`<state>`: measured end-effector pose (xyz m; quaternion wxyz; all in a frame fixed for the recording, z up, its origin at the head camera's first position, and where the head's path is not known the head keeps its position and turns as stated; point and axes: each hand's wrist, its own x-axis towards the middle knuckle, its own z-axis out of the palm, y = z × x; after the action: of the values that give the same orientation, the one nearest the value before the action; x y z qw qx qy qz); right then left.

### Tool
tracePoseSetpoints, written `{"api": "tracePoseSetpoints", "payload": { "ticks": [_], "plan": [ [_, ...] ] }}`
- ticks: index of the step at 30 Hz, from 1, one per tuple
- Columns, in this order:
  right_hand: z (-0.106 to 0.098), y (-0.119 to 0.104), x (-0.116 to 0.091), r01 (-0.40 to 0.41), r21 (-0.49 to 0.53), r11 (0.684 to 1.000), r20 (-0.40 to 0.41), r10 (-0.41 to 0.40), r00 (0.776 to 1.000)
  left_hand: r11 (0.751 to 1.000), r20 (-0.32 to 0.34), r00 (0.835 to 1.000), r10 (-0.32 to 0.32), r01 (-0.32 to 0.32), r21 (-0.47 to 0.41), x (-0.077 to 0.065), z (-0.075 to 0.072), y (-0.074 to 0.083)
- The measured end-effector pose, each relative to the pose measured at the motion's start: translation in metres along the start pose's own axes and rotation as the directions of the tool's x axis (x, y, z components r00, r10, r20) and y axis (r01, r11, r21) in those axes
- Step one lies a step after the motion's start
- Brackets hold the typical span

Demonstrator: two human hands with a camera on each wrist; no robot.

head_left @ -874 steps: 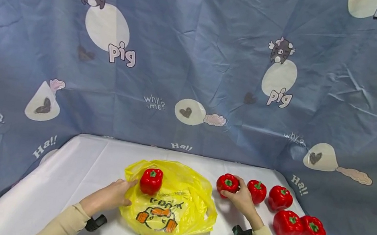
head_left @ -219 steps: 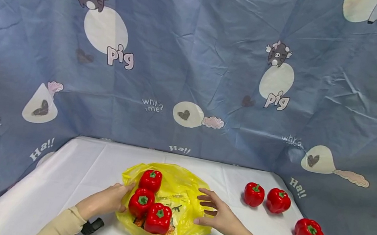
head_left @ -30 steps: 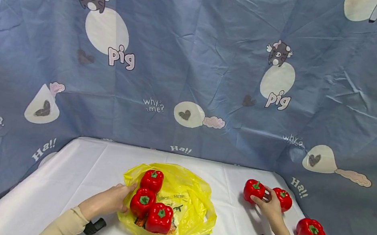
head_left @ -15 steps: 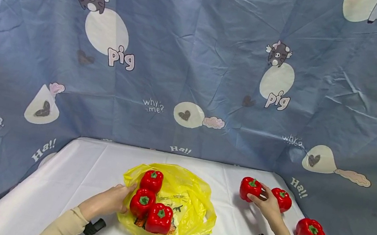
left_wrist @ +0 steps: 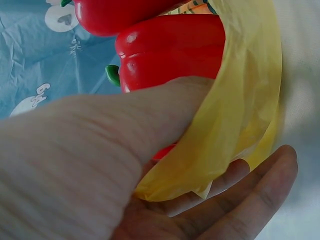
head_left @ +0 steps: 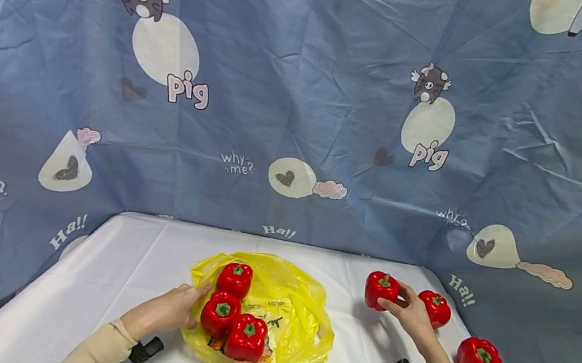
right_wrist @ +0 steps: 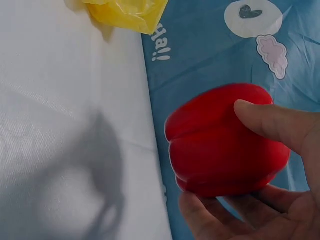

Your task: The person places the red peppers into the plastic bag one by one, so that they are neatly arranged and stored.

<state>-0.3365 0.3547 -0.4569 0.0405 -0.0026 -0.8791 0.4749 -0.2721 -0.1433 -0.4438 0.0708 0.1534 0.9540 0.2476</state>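
Note:
In the head view, a yellow plastic bag lies mid-table with three red bell peppers in its mouth. My left hand holds the bag's left rim; in the left wrist view the thumb is inside and the fingers are outside, with the yellow film between them. My right hand grips another red bell pepper, its green stem upward, right of the bag. In the right wrist view, thumb and fingers clasp this pepper from opposite sides, above the table.
Two more red bell peppers stand at the right: one pepper just behind my right hand, another pepper near the right edge. A white cloth covers the table. A blue printed curtain hangs behind it.
Over the last second, my right hand has lifted the bell pepper and carried it slightly left. My left hand stays at the bag. Earlier, the bag held one pepper; now it holds three.

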Motion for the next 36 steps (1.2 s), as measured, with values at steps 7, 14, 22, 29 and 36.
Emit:
{"api": "tracePoseSetpoints", "payload": {
  "ticks": [7,14,22,29,36],
  "plan": [
    [0.001,-0.006,-0.002,0.027,0.02,0.999,0.037,-0.028,0.999,1.0,0.002,1.0,-0.006,0.006,0.005,0.0,0.0,0.0],
    [0.003,-0.014,-0.005,0.034,0.044,0.998,0.057,-0.036,0.998,1.0,-0.006,1.0,0.002,-0.002,0.003,-0.002,-0.003,0.0],
    [0.012,-0.026,-0.009,0.025,0.058,0.998,0.067,-0.029,0.997,0.998,-0.068,0.996,0.057,-0.057,0.005,-0.006,-0.008,0.0],
    [0.02,-0.037,-0.011,0.049,0.051,0.997,0.072,-0.052,0.996,0.998,-0.1,0.993,0.067,-0.067,0.007,-0.009,-0.014,0.001],
    [0.031,-0.047,-0.012,0.066,0.049,0.997,0.07,-0.069,0.995,0.999,-0.091,0.995,0.045,-0.044,0.016,-0.01,-0.017,0.004]
  ]
}}
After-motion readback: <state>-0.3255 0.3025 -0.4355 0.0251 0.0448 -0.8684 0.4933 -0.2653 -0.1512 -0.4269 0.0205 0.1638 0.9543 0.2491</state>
